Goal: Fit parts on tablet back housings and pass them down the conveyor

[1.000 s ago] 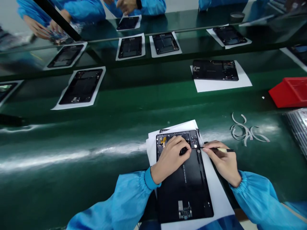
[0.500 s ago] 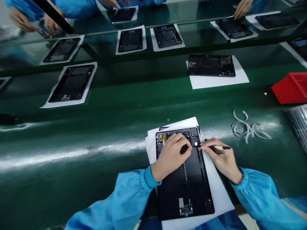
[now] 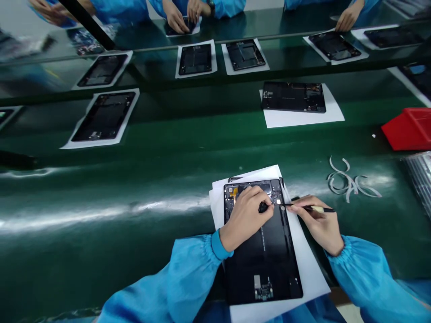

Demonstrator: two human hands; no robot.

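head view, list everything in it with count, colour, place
bench: 1, green, across view
white sheets: several, white, on bench
nearest tablet: 1, black, bottom centre
other tablets: several, black, farther off
thin tool: 1, black and cream, at nearest tablet's edge
dark thing: 1, black, over nearest tablet, kind unclear
curved strips: about five, pale grey, right of tool
red bin: 1, red, right edge
stack: 1, silvery, right edge, contents unclear
post: 1, black, upper left
blurred clutter: uncountable, greyish, upper left
co-workers' hands: several, blue-sleeved, top edge
left hand: 1, bare, over nearest tablet
right hand: 1, bare, holding thin tool
sleeves: 2, blue, bottom
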